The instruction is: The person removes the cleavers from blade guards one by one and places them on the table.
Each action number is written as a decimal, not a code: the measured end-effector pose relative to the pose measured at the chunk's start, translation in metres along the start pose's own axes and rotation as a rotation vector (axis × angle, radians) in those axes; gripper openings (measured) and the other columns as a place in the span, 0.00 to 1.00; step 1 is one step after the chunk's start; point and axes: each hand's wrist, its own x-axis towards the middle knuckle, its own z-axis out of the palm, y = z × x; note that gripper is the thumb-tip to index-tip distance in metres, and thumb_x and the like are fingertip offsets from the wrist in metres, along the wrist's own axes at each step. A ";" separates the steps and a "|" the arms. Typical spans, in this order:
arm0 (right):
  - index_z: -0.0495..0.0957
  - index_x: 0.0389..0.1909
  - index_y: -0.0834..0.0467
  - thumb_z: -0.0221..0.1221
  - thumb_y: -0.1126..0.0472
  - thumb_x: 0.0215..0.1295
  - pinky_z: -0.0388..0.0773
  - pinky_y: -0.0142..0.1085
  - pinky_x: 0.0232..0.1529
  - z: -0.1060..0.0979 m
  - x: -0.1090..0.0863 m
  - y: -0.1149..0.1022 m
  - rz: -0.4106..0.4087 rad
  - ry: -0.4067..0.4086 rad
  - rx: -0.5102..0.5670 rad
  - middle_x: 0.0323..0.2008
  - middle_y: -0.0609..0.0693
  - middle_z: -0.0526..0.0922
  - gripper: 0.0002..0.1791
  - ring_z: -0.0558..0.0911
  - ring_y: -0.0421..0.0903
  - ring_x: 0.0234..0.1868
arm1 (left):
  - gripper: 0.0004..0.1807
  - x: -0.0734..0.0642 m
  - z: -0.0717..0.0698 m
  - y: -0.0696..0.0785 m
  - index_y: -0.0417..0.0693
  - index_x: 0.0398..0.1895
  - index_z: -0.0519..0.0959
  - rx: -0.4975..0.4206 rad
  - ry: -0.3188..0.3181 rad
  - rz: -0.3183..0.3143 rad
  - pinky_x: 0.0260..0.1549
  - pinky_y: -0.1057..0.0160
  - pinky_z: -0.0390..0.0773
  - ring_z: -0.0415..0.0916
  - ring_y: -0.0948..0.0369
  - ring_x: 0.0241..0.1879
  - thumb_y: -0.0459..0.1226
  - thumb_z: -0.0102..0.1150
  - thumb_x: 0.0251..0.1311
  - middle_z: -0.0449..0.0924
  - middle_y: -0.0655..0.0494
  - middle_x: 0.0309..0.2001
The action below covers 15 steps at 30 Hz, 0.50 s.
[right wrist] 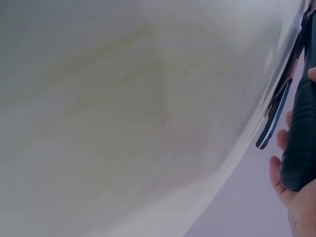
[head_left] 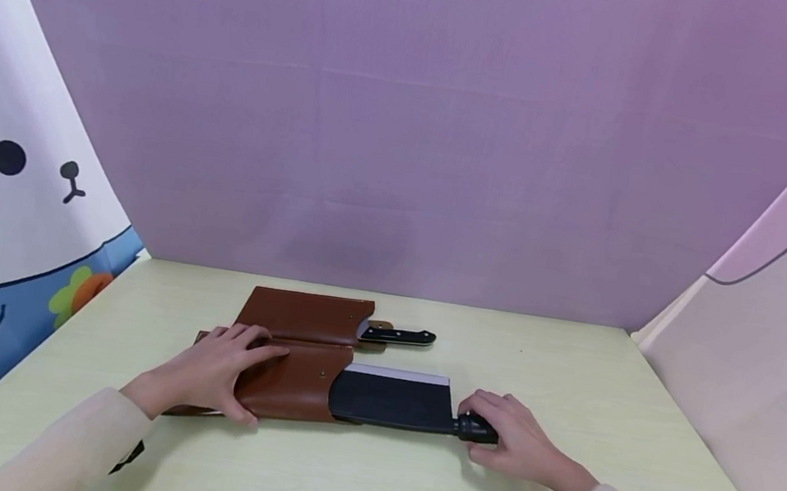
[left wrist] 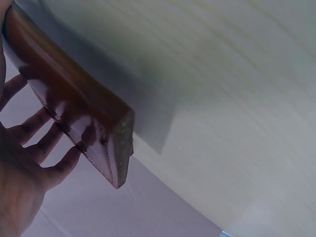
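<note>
A cleaver (head_left: 395, 403) with a black blade and a pale cutting edge lies partly inside a brown leather sheath (head_left: 300, 387). The left part of the blade is hidden by the leather. My left hand (head_left: 216, 367) holds the sheath across its width, thumb at the near edge and fingers over the top and far side; the left wrist view shows fingers along the sheath's edge. My right hand (head_left: 517, 440) grips the cleaver's black ridged handle, which also shows in the right wrist view at the right border.
Just behind lies a second brown leather sheath (head_left: 309, 316), with a black riveted knife handle (head_left: 400, 335) sticking out to the right. Both sit on a pale wood-grain table (head_left: 362, 482). A purple cloth wall (head_left: 408, 131) rises at the back, with printed cloths at both sides.
</note>
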 end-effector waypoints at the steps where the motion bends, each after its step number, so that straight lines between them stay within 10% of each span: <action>1: 0.74 0.38 0.47 0.65 0.59 0.36 0.64 0.28 0.33 0.000 0.000 0.001 0.001 0.001 0.001 0.36 0.34 0.76 0.22 0.67 0.28 0.30 | 0.54 0.000 0.000 0.000 0.61 0.62 0.67 0.000 -0.001 -0.001 0.48 0.44 0.66 0.64 0.54 0.53 0.73 0.61 0.25 0.66 0.50 0.56; 15: 0.74 0.38 0.48 0.65 0.60 0.35 0.63 0.27 0.32 -0.004 -0.003 0.004 -0.013 0.009 0.007 0.36 0.35 0.77 0.22 0.69 0.29 0.31 | 0.55 0.000 0.002 -0.001 0.62 0.62 0.67 0.005 -0.006 -0.009 0.47 0.45 0.66 0.64 0.55 0.52 0.74 0.60 0.24 0.66 0.51 0.55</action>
